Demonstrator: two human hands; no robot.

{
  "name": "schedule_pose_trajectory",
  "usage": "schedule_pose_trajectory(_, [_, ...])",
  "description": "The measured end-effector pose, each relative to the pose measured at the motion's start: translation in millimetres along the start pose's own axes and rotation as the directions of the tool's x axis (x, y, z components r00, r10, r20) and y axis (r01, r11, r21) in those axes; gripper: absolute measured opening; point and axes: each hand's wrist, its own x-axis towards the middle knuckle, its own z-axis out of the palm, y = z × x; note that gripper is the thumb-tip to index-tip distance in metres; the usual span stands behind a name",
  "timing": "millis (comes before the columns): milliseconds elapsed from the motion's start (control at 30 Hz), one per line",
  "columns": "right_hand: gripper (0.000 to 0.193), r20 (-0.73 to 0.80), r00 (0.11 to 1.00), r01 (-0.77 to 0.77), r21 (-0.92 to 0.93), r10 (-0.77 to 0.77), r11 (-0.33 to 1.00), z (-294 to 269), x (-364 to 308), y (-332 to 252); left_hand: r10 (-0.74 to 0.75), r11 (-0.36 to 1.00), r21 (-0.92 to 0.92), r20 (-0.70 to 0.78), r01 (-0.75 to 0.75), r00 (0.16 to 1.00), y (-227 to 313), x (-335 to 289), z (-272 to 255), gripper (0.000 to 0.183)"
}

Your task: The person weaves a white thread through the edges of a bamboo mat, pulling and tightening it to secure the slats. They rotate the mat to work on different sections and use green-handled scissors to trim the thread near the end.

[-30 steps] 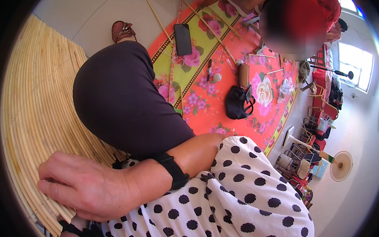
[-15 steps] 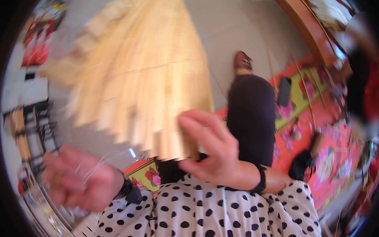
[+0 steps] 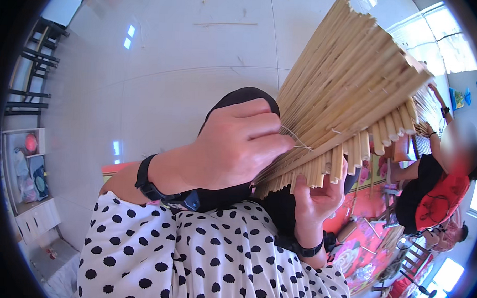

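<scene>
A fan of pale, straw-coloured stalks [image 3: 346, 79], strung side by side with thread, stands tilted over my lap and spreads toward the upper right. My right hand [image 3: 321, 199] grips its lower edge, thumb on the near side and the other fingers partly hidden behind the cut ends. Beside the left edge of the stalks, my left hand [image 3: 244, 144] is closed with the fingertips pinched together. From those fingertips a thin white thread [image 3: 305, 147] runs across to the stalks. Whether a needle is in the pinch is hidden.
On the right a person in red and black [image 3: 431, 195] handles similar stalks [image 3: 422, 126]. A red floral mat [image 3: 360, 208] lies under them, near a wooden chair [image 3: 418, 259]. A loose stalk [image 3: 225, 24] lies on the tiled floor. Black-framed benches [image 3: 29, 95] stand far left.
The stalk fan has swung from the left to the upper right as the view turned. My left hand has come from the far left up to the stalks, thread still in it.
</scene>
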Motion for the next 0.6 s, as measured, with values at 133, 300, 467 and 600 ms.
schedule_pose_trajectory(133, [0.055,-0.071,0.991,-0.116,-0.047,0.113,0.992,-7.1,-10.8,3.4,0.023,0.999,0.031,0.0,-0.023,1.0,-0.5,1.3,9.3,0.013])
schedule_pose_trajectory(300, [0.067,-0.015,0.987,-0.159,-0.045,0.158,0.986,-15.4,-16.9,9.5,0.076,0.997,-0.027,-0.03,-0.077,0.997,-5.1,1.6,8.1,0.027])
schedule_pose_trajectory(467, [0.07,0.012,0.985,-0.175,0.091,0.174,0.98,-8.2,-14.9,2.7,0.063,0.997,-0.037,-0.018,-0.064,0.998,-10.6,0.8,5.9,0.025])
schedule_pose_trajectory(600, [0.075,-0.002,0.991,-0.133,0.069,0.133,0.989,-10.8,-14.5,2.3,0.062,0.998,-0.016,-0.008,-0.062,0.998,-12.2,5.9,6.4,0.012])
